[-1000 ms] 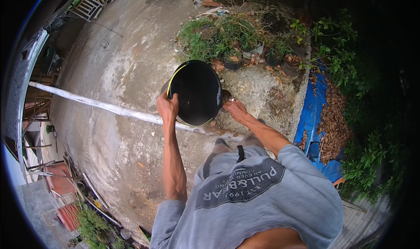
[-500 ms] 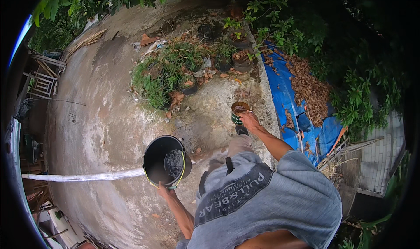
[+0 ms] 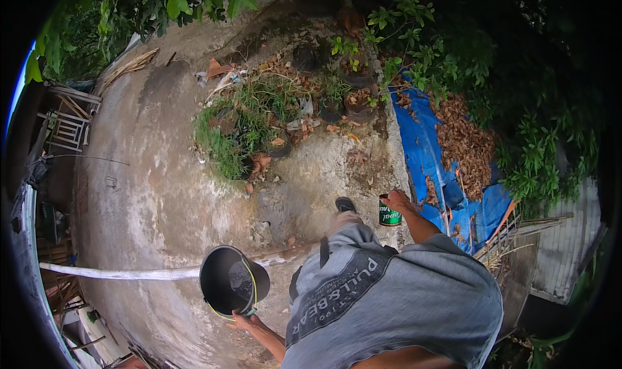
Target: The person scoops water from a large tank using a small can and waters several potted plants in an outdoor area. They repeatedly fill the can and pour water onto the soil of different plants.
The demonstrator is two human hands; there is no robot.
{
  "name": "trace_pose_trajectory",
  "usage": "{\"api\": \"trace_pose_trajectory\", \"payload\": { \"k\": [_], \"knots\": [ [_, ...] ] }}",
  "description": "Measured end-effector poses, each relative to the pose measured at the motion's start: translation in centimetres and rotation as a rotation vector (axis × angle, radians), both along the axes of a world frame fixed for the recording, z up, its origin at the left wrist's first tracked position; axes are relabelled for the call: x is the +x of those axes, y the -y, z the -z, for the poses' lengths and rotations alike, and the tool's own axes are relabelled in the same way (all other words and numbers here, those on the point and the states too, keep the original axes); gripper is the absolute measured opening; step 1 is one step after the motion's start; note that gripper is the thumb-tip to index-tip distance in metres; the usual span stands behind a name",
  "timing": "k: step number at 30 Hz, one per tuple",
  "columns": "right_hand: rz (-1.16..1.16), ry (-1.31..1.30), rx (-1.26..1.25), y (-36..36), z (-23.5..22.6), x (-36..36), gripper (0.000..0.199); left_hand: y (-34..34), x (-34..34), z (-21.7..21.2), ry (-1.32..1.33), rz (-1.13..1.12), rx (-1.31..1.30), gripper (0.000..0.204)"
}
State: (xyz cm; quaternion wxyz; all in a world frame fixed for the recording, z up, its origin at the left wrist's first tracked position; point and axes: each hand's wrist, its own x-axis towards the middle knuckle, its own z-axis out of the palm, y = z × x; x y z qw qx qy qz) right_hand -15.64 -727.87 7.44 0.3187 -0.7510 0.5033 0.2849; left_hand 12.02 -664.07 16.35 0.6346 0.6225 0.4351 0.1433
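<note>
My left hand (image 3: 245, 320) grips the rim of a black bucket (image 3: 228, 281) held low at my left side, its open mouth showing a little dark matter inside. Out to the front right, my right hand (image 3: 396, 200) holds a small green can (image 3: 389, 215) from above. One foot in a dark shoe (image 3: 345, 204) steps forward on the concrete just left of the can. My grey shirt fills the lower middle of the view.
A long white pipe (image 3: 129, 273) lies across the concrete ground (image 3: 162, 194) behind the bucket. Ahead are a weedy patch (image 3: 246, 126) and dark plant pots (image 3: 350, 103). A blue tarp (image 3: 427, 161) strewn with dry leaves lies at the right, beside bushes.
I have turned and walked toward the plants. The bucket, first held up in front with both hands near it, now hangs in my left hand alone. My right hand carries the green can.
</note>
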Motion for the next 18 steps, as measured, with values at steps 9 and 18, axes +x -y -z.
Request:
{"api": "trace_pose_trajectory", "payload": {
  "k": [9,18],
  "knots": [
    [-0.011,0.241,-0.367,26.1,-9.3,15.2,0.051,13.0,0.0,-6.8,0.014,0.061,-0.113,0.018],
    [0.084,0.426,-0.693,30.8,-8.1,15.8,0.047,15.9,1.5,-1.0,0.168,0.136,-0.516,0.018]
  ]
}}
